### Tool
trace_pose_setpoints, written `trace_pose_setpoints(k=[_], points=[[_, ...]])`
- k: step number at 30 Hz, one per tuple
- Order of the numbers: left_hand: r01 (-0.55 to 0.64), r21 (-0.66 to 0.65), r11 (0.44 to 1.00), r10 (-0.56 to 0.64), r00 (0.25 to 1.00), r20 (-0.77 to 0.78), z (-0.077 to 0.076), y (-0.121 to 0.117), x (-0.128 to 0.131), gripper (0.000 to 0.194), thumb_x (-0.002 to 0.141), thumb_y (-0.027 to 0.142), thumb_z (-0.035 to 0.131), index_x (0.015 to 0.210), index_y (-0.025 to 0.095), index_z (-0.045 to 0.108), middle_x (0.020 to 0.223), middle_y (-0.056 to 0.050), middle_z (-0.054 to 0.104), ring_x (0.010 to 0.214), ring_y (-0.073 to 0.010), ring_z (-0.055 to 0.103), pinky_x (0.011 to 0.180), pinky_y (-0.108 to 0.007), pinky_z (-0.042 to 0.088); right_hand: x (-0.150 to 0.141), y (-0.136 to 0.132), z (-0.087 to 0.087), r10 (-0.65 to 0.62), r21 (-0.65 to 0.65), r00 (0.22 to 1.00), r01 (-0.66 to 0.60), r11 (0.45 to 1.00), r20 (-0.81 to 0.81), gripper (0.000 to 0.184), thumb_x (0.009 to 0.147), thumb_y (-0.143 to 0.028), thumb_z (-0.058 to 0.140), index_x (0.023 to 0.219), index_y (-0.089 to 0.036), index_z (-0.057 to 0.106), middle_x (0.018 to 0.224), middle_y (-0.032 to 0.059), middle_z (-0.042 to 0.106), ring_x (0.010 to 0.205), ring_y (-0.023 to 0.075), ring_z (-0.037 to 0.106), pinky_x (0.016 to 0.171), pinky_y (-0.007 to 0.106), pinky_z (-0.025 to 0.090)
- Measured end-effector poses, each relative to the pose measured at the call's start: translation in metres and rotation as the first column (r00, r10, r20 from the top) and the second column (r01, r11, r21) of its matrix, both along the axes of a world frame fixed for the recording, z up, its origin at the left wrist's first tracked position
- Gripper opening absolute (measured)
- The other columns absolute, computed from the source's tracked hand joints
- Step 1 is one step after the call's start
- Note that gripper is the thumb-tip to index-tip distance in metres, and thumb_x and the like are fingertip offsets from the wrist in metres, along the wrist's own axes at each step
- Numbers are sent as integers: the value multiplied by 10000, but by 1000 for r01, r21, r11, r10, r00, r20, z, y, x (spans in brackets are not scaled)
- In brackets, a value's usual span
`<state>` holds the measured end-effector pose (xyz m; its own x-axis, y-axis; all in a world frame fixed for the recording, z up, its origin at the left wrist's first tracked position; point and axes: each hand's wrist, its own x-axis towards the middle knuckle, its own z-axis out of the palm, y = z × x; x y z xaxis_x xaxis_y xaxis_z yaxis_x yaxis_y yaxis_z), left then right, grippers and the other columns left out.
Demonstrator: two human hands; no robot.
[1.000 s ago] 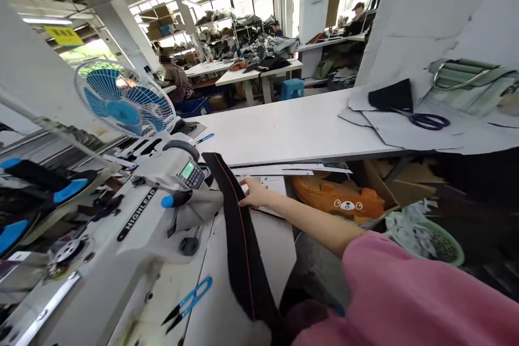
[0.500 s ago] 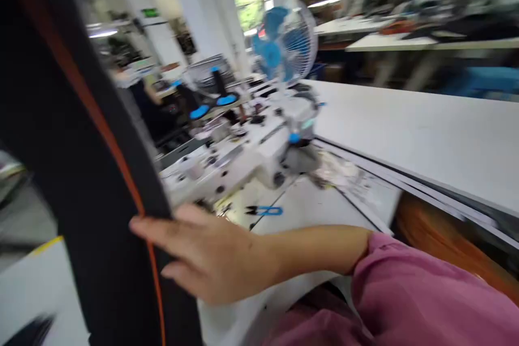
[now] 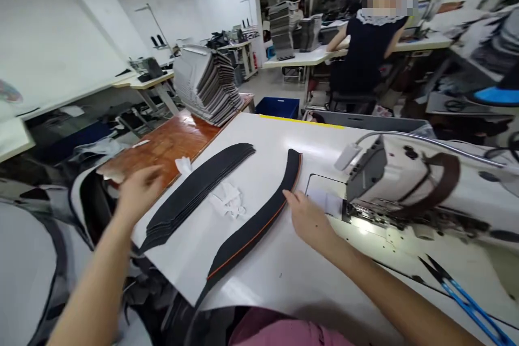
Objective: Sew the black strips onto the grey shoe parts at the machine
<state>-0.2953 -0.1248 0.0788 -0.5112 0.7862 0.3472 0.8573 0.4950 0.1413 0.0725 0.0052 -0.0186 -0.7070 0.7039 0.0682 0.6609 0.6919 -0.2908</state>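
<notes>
A curved black fabric strip (image 3: 259,227) with an orange line along its length lies on the white sewing table (image 3: 259,292). My right hand (image 3: 310,219) is closed at the strip's right edge, thumb and index finger pinching it. To the left rests a stack of black fabric strips (image 3: 194,194), neatly layered. My left hand (image 3: 140,189) hovers beyond that stack's left side, apart from it; motion smears its fingers, so their hold does not show. Between strip and stack sits a crumpled white scrap (image 3: 229,200).
At the right stands a sewing machine (image 3: 389,178), with blue thread snips (image 3: 466,297) near it. A tall pile of grey panels (image 3: 208,84) rests on the brown wooden table (image 3: 162,143). Behind are a blue bin (image 3: 278,107) and a seated person (image 3: 365,59).
The view has swung left, away from the fan. The black strip, held up close before, now lies on the table. My right hand is still at it, and my left hand has come into view.
</notes>
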Motion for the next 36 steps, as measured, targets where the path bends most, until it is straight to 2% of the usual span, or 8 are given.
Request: trace_pose_setpoints(k=[5, 10, 14, 17, 20, 25, 30, 36], points=[[130, -231, 964, -104, 987, 124, -46, 144, 23, 442, 936, 335, 424, 1302, 99, 500, 1337, -125, 548, 1233, -191, 505, 1049, -287, 388, -18, 38, -4, 12, 487, 989, -82, 870, 146, 400, 835, 23, 377, 1168, -62, 581, 1387, 222, 461, 1282, 320, 446, 998, 484, 404], [55, -343, 938, -18, 994, 110, -73, 218, 31, 566, 801, 486, 621, 1183, 73, 562, 1171, -205, 610, 1099, -333, 584, 911, -429, 475, -31, 62, -28, -74, 519, 981, -30, 854, 179, 244, 869, -29, 401, 938, -13, 634, 1252, 313, 541, 1235, 358, 493, 1041, 526, 330], [37, -282, 959, -37, 999, 8, -64, 210, 34, 580, 758, 447, 677, 1213, 118, 533, 1234, -177, 556, 1122, -321, 560, 935, -408, 455, -23, 68, -28, -92, 388, 979, 16, 922, 180, 281, 887, -35, 340, 940, -50, 616, 1168, 303, 579, 1149, 335, 548, 941, 461, 413], [255, -226, 940, -272, 961, -48, -48, 191, 66, 352, 855, 310, 554, 1188, 197, 573, 1144, -82, 604, 1034, -234, 603, 883, -317, 476, -9, 64, -22, -47, 308, 984, -8, 951, 172, 269, 889, -61, 356, 974, -128, 602, 1110, 206, 616, 1076, 279, 573, 847, 374, 458], [550, -278, 788, -603, 781, -164, -37, 165, 134, 420, 908, 183, 407, 1308, 275, 501, 1203, -43, 584, 906, -167, 630, 739, -264, 495, 5, 44, -15, 26, 229, 986, -64, 971, 164, 223, 851, -75, 429, 956, -164, 604, 1074, 146, 630, 1026, 247, 581, 826, 328, 463], [736, -617, 279, -959, 244, -143, -50, 131, 249, 393, 954, 150, 286, 1257, 183, 536, 1380, -81, 485, 846, -168, 625, 534, -277, 478, 35, 0, -13, 179, 60, 975, -188, 980, 130, 308, 826, -28, 428, 1026, -136, 637, 951, 141, 670, 887, 246, 622, 789, 373, 484], [699, -680, 222, -969, 237, -73, -74, 128, 288, 381, 930, 124, 343, 1266, 115, 524, 1398, -122, 481, 860, -186, 606, 560, -302, 496, 84, -24, -26, 102, 123, 995, -104, 987, 17, 181, 860, -54, 470, 882, -122, 637, 1066, 164, 655, 1131, 278, 566, 831, 389, 508], [844, -524, 116, -987, 155, 31, -80, 133, 299, 341, 927, 159, 392, 1225, 137, 557, 1351, -87, 541, 1116, -225, 487, 840, -355, 468, 110, -39, -32, 47, 238, 999, -44, 970, -7, 143, 880, -82, 498, 917, -103, 634, 1126, 174, 649, 1149, 276, 567, 854, 387, 509]])
